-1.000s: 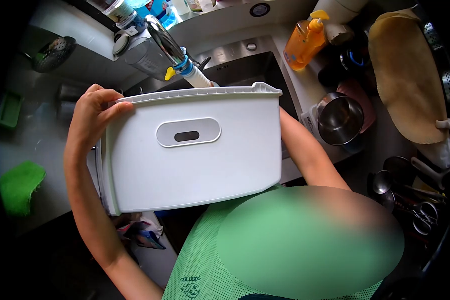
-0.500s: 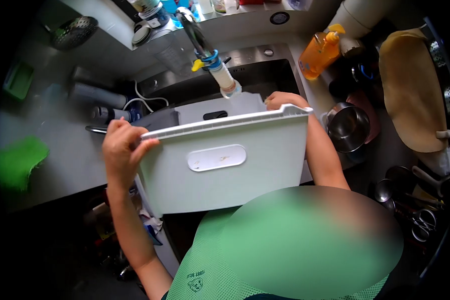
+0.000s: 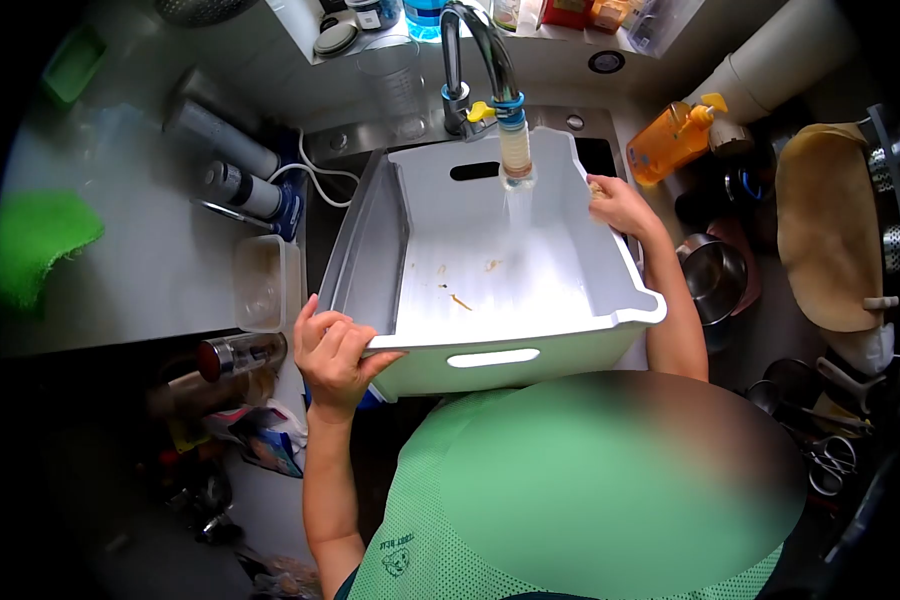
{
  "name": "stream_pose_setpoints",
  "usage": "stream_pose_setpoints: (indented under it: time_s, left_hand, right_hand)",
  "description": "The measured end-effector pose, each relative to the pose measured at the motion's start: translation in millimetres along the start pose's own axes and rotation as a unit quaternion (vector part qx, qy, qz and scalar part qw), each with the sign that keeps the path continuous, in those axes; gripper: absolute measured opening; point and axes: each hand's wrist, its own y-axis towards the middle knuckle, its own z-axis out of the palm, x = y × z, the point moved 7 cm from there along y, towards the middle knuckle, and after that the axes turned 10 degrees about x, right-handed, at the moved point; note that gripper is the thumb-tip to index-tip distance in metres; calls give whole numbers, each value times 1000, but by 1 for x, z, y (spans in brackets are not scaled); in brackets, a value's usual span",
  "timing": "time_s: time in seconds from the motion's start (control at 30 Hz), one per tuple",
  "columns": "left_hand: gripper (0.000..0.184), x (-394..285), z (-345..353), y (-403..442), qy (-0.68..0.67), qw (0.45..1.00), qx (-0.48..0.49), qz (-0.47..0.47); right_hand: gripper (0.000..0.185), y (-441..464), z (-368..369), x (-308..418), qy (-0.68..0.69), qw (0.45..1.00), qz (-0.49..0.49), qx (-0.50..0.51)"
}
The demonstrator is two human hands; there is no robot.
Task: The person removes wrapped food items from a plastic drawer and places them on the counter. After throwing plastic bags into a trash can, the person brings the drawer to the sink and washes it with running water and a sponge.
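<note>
A large white plastic bin lies over the sink with its open side up, and a few brown scraps rest on its inner floor. My left hand grips the bin's near left corner, thumb along the rim. On the far right, my right hand is closed on the bin's side rim. The faucet with a yellow-levered nozzle hangs over the bin's far part, and water runs from it into the bin.
An orange soap bottle and a metal pot stand to the right. At the left are a clear container, a green cloth and dark-capped bottles. A clear jug stands behind the sink.
The bin has tilted down from nearly upright, so its inside now faces up under the faucet. My right hand has come into full view on its rim. The view has shifted left.
</note>
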Motion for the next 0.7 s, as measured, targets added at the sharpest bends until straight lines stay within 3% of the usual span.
stream_pose_setpoints:
  time_s: [0.27, 0.4, 0.47, 0.5, 0.7]
  left_hand:
    - [40, 5, 5, -16, -22, 1000, -17, -13]
    - [39, 1, -10, 1, -16, 1000, -22, 12]
    - [39, -4, -18, 13, -11, 1000, -11, 25]
    - [39, -8, -22, 19, -6, 999, -2, 36]
    - [42, -28, -40, 78, 32, 993, 62, 99]
  right_hand:
    - [51, -7, -2, 3, -19, 1000, 10, -21]
    - [41, 0, 0, -6, 24, 998, -28, -43]
    - [38, 5, 22, -14, 121, 990, -8, 71]
    - [31, 7, 31, -18, 168, 983, -14, 78]
    - [34, 27, 82, -45, 253, 952, 25, 172]
